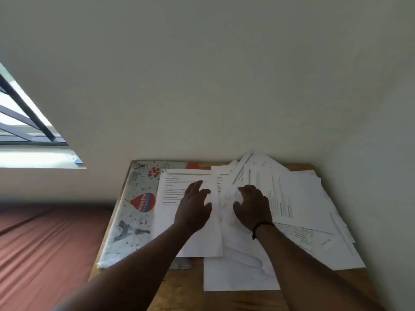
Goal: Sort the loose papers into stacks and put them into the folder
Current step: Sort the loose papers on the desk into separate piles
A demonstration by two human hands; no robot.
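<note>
Loose white printed papers [298, 198] lie in a messy overlapping heap over the right half of a small wooden table [186, 286]. A neater sheet with printed lines [173, 194] lies left of the middle, partly on a patterned folder [134, 209] with a balloon and tower print. My left hand [194, 207] hovers over or rests on that sheet, fingers spread and loosely bent. My right hand [252, 207], with a dark band at the wrist, lies on the papers in the middle, fingers bent downward. Neither hand plainly grips anything.
The table stands against a pale wall [224, 86]. A reddish-brown bed cover [45, 254] lies to the left, below a barred window [22, 122]. One plain sheet [235, 277] hangs near the table's front edge.
</note>
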